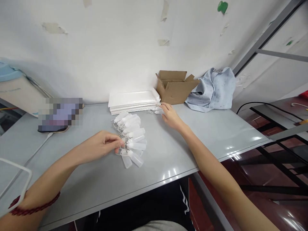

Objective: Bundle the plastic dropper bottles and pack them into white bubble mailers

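A row of several small translucent plastic bottles (132, 134) with white caps and tethers lies on the grey table (96, 179). My left hand (101, 146) rests at the near end of the row, fingers pinched together on the cap end of one bottle (125, 158). My right hand (170, 116) reaches far forward, fingers curled on another small bottle (157, 111) lying beside the stack of white sheets (133, 101). A red bracelet is on my left wrist.
An open cardboard box (174, 86) stands behind the sheets against the white wall. A light blue cloth bag (213, 89) lies to its right. A phone (59, 115) with a cable sits at the left. The table's edge drops off right, by a metal frame (276, 128).
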`<state>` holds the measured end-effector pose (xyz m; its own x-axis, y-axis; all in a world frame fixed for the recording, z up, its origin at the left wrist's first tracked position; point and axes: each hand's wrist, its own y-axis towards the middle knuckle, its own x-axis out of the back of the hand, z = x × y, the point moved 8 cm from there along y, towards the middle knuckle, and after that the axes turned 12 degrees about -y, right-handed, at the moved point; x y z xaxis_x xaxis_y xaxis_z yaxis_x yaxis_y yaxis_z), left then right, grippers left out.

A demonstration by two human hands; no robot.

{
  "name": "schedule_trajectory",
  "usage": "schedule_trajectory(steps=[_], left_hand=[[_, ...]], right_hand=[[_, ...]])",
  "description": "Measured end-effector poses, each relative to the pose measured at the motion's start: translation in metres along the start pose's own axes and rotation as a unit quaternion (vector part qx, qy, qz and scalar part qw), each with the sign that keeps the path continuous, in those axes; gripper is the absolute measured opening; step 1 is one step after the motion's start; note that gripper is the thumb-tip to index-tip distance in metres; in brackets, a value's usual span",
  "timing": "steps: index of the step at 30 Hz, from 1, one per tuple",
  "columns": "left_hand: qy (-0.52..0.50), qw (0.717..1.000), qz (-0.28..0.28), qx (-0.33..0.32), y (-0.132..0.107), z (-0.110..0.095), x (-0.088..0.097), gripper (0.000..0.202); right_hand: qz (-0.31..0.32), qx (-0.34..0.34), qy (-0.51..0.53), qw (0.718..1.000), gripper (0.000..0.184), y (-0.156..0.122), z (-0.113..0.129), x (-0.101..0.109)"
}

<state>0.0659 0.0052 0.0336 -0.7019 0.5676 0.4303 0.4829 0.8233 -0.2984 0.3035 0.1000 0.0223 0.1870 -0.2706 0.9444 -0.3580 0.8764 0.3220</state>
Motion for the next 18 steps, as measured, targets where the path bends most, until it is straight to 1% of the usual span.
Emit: schedule_trajectory(steps=[4, 7, 11, 13, 16, 18], left_hand=[[0.023, 0.998, -0.054, 0.004, 0.001, 0.003, 0.009, 0.041], [0.030, 0.994, -0.103, 0.009, 0.000, 0.003, 0.016, 0.043], [0.024, 0.987, -0.157, 0.035, -0.003, 0.003, 0.023, 0.040], [0.017, 0.984, -0.171, 0.038, -0.003, 0.004, 0.024, 0.039], [0.003, 0.983, -0.179, 0.034, -0.003, 0.004, 0.023, 0.038], [-0.008, 0.983, -0.181, 0.033, -0.003, 0.005, 0.022, 0.038]], right_hand=[[-0.006, 0.000, -0.036, 0.999, 0.048, 0.001, -0.001, 0.001], [0.007, -0.007, -0.050, 0.999, 0.049, 0.001, -0.001, 0.000], [0.023, -0.020, -0.052, 0.998, 0.045, 0.000, 0.000, -0.001], [0.022, -0.020, -0.041, 0.999, 0.042, 0.000, 0.002, 0.000], [0.020, -0.030, -0.025, 0.999, 0.038, 0.001, 0.004, 0.001], [0.002, -0.044, -0.014, 0.999, 0.035, 0.001, 0.004, 0.006]])
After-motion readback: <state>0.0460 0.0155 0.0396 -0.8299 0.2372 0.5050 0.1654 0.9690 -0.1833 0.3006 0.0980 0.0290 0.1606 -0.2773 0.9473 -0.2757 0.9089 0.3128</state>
